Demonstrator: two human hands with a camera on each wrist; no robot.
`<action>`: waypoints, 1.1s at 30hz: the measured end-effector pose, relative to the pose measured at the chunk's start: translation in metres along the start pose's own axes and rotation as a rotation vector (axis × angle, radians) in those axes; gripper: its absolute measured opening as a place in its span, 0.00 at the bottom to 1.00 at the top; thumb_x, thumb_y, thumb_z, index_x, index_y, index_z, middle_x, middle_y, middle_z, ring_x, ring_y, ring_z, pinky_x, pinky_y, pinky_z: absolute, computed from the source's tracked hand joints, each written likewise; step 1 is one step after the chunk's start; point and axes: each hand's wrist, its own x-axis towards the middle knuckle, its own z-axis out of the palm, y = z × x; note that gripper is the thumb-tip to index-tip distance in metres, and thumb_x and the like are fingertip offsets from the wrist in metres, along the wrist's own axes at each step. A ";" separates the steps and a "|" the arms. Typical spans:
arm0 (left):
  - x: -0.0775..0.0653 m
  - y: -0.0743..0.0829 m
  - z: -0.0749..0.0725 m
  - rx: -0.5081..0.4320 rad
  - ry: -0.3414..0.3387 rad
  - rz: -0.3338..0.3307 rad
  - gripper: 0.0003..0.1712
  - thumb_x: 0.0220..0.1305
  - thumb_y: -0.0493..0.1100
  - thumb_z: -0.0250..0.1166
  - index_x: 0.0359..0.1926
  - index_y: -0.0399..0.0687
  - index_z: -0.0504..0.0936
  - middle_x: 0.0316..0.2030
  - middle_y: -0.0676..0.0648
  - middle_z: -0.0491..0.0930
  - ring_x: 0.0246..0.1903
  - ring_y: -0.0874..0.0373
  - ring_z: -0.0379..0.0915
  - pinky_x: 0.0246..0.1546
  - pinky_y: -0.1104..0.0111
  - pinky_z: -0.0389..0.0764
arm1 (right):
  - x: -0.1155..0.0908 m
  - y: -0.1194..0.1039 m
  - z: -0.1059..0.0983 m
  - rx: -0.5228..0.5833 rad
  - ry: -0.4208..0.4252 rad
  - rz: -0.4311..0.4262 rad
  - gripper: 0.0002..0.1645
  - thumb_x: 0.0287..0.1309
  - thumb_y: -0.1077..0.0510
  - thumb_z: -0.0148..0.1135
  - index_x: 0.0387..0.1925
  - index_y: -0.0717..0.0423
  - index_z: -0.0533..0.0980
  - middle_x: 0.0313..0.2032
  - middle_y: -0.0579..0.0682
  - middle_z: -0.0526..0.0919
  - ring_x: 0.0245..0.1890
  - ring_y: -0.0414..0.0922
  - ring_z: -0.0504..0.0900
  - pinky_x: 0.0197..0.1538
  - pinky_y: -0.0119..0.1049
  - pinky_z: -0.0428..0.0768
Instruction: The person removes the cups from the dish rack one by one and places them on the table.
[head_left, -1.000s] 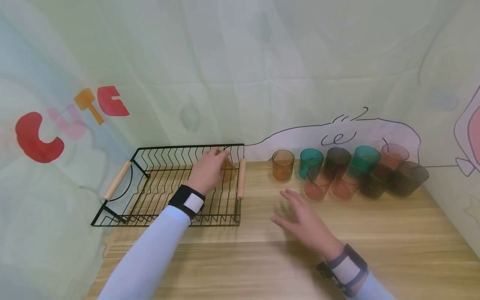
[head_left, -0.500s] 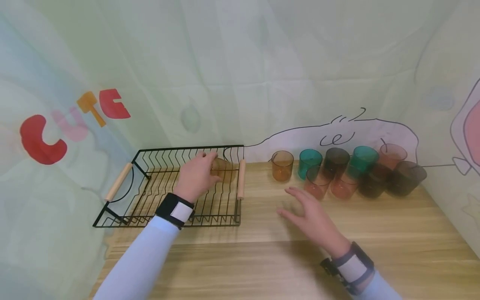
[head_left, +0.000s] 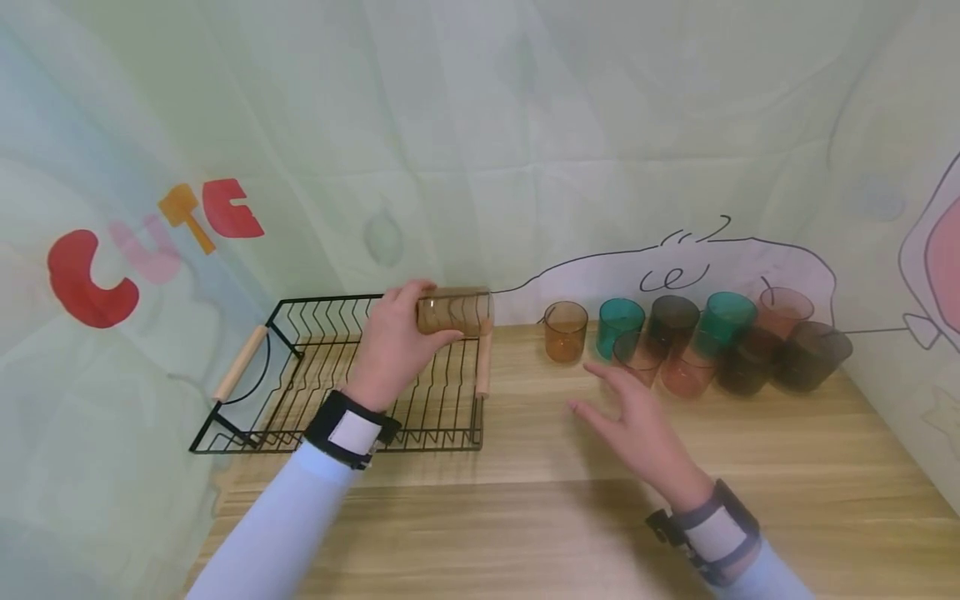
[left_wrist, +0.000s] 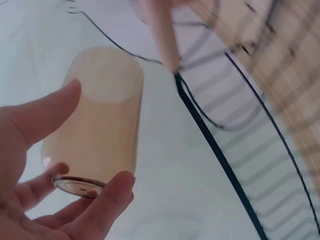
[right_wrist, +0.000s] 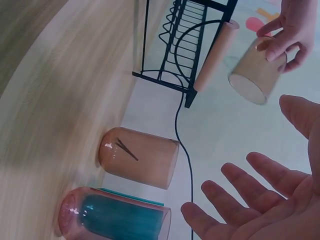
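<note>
My left hand (head_left: 393, 346) holds a clear amber-brown cup (head_left: 457, 312) by its base end, thumb on one side and fingers on the other. The cup lies tilted on its side above the back right of the black wire dish rack (head_left: 315, 375), its mouth toward the right. The left wrist view shows the cup (left_wrist: 102, 120) between thumb and fingertips, apart from the rack. My right hand (head_left: 645, 437) hovers over the table in front of the cups, fingers spread, holding nothing. Nearest to it are a pink cup (head_left: 634, 367) and an orange cup (head_left: 566, 333).
Several transparent cups stand grouped at the back right: teal (head_left: 620, 327), dark grey (head_left: 813, 358), and pink (head_left: 687, 375) among them. Wooden handles (head_left: 483, 360) rise at both ends of the rack. A printed curtain (head_left: 480, 150) hangs behind the wooden table (head_left: 525, 517).
My left hand has lifted the amber-brown cup up from inside the rack and turned it on its side. My right hand has shifted slightly right, nearer the cups.
</note>
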 end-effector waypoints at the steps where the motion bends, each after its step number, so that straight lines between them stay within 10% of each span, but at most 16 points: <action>1: -0.001 0.004 0.000 -0.042 0.012 0.003 0.42 0.42 0.56 0.76 0.58 0.51 0.70 0.49 0.44 0.76 0.45 0.51 0.74 0.43 0.58 0.79 | 0.000 -0.001 -0.001 0.004 0.007 -0.002 0.38 0.53 0.36 0.61 0.62 0.49 0.68 0.61 0.48 0.73 0.62 0.47 0.70 0.63 0.49 0.70; 10: -0.012 0.032 0.004 -0.327 0.036 -0.004 0.41 0.38 0.55 0.77 0.55 0.52 0.72 0.43 0.52 0.78 0.38 0.61 0.75 0.26 0.73 0.80 | 0.000 -0.008 -0.006 0.034 0.019 0.044 0.39 0.53 0.33 0.59 0.63 0.46 0.67 0.63 0.48 0.71 0.63 0.49 0.70 0.61 0.51 0.72; 20: -0.030 0.058 0.014 -0.504 -0.100 -0.149 0.43 0.34 0.63 0.76 0.55 0.67 0.70 0.47 0.57 0.76 0.44 0.56 0.76 0.36 0.66 0.82 | -0.001 -0.018 -0.006 0.055 0.021 0.060 0.41 0.54 0.31 0.56 0.65 0.45 0.64 0.64 0.46 0.69 0.64 0.49 0.68 0.62 0.52 0.70; 33: -0.043 0.076 0.027 -0.864 -0.245 -0.243 0.41 0.38 0.57 0.77 0.55 0.63 0.69 0.52 0.51 0.72 0.49 0.52 0.77 0.36 0.64 0.84 | -0.001 -0.025 0.000 0.116 -0.006 0.037 0.39 0.59 0.34 0.53 0.67 0.44 0.61 0.65 0.47 0.68 0.65 0.48 0.68 0.63 0.54 0.68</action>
